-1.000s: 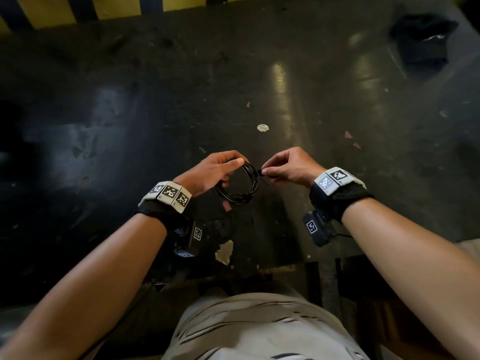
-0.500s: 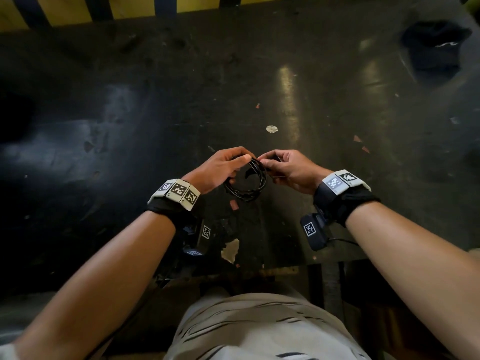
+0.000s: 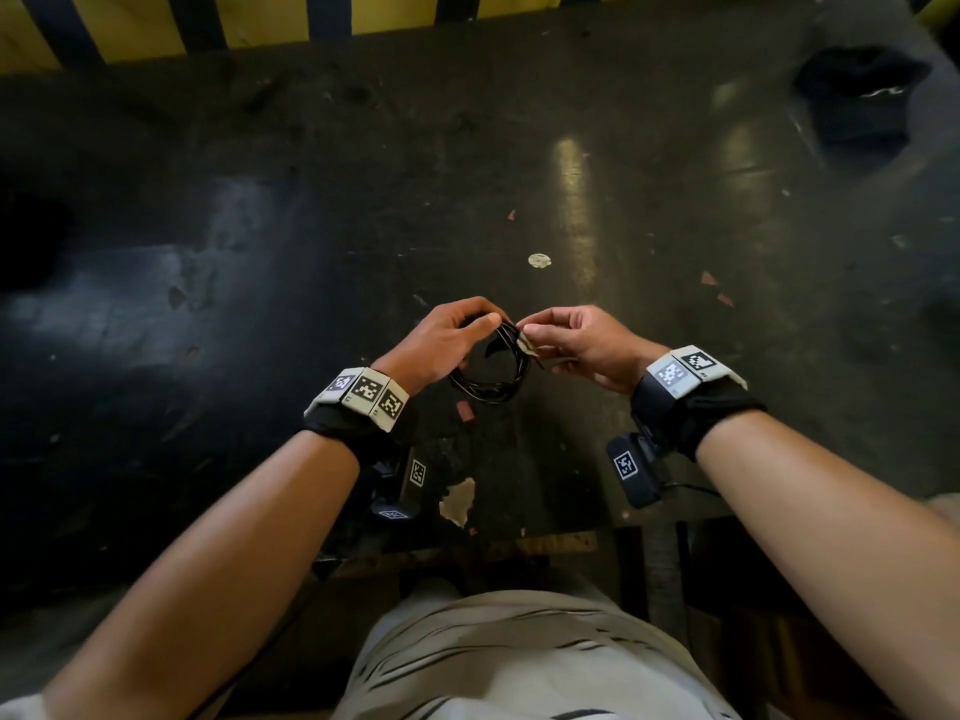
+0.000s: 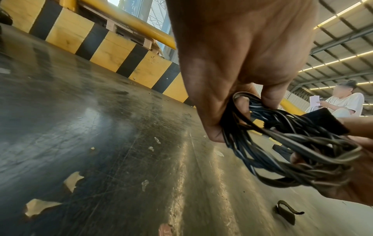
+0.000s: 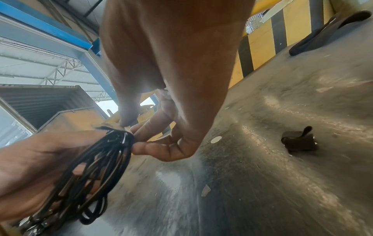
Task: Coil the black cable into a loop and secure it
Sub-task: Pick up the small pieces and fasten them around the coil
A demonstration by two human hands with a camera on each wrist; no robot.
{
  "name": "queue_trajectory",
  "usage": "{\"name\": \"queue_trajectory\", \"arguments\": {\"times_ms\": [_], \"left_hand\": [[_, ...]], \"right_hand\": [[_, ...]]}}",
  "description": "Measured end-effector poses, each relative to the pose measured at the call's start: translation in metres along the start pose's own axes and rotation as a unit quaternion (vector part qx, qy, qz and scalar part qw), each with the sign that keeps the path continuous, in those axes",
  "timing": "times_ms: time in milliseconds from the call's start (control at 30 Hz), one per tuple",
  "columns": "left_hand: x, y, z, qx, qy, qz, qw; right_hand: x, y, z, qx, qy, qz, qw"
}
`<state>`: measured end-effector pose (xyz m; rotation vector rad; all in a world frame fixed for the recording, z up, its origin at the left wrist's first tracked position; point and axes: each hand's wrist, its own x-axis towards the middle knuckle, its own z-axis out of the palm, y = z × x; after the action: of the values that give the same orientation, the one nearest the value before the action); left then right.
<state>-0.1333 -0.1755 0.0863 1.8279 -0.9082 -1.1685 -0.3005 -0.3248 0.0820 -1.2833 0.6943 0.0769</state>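
The black cable (image 3: 488,389) is wound into a small coil of several turns, held in the air above the dark table (image 3: 571,148). My left hand (image 3: 452,330) grips the coil (image 4: 282,143) at its upper left, fingers curled round the strands. My right hand (image 3: 566,337) pinches the coil's top right (image 5: 119,140), where a pale strip and a black strap end (image 4: 322,123) lie against the bundle. How far the strap goes round is hidden by the fingers.
A small dark strap piece (image 4: 286,210) lies on the table, seen also as the strap piece (image 5: 298,140). A black cloth-like object (image 3: 857,101) sits at the far right. A yellow-and-black striped barrier (image 3: 260,23) lines the far edge. A seated person (image 4: 341,100) is beyond.
Both hands have closed in on the coil's top. My right thumb and fingers now pinch the bundle with the pale strip, where earlier they held a loose end beside it.
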Motion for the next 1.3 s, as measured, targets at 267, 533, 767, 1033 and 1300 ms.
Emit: {"name": "queue_trajectory", "arguments": {"times_ms": [267, 533, 767, 1033, 1300], "left_hand": [[0.002, 0.010, 0.018, 0.014, 0.036, 0.012, 0.999], [0.007, 0.012, 0.023, 0.027, 0.082, 0.009, 0.996], [0.014, 0.016, 0.032, 0.037, 0.094, 0.018, 0.995], [0.024, 0.023, 0.042, 0.052, 0.073, 0.021, 0.996], [0.043, 0.020, 0.057, 0.091, 0.050, -0.013, 0.994]], "right_hand": [[0.006, 0.018, 0.009, 0.074, 0.096, -0.047, 0.992], [0.004, 0.023, 0.005, 0.088, 0.058, -0.038, 0.994], [0.008, 0.023, 0.004, 0.133, 0.064, -0.022, 0.989], [0.009, 0.027, -0.006, 0.081, 0.082, -0.062, 0.991], [0.003, 0.029, -0.022, -0.072, 0.102, -0.027, 0.992]]}}
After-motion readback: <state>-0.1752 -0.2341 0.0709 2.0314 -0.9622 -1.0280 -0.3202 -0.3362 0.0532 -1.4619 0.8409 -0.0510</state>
